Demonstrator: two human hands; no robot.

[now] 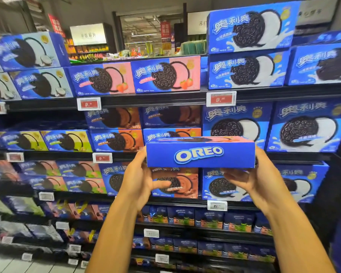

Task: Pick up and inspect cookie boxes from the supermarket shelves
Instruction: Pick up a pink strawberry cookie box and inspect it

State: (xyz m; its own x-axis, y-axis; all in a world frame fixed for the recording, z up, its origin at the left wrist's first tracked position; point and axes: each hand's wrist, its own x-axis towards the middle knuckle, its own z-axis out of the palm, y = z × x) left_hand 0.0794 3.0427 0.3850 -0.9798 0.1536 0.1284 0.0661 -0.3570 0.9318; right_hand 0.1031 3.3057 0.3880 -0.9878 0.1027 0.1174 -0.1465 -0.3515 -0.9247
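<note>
An Oreo cookie box (pixel 200 156) is held up off the supermarket shelves (pixel 146 101) between two bare hands, its long blue side panel with the logo turned toward the camera and a strip of its pink top face just visible above. The left hand (pixel 140 178) is curled around the box's left end, thumb tucked beneath, while the right hand (pixel 252 180) is cupped under and around the right end; both are closed on the carton, neither spread. The picking up appears to be done for this box, and inspection is judged to be under way, with other faces still to be turned into view and further boxes left untouched. Behind the held carton, rows of strawberry boxes (pixel 134 77), chocolate boxes (pixel 116 140) and original white-cream boxes (pixel 250 50) are stacked face-out, with red price tags (pixel 221 98) clipped along the shelf edges. Nothing is seen between the hands and the shelving; the lower tiers are blurred.
</note>
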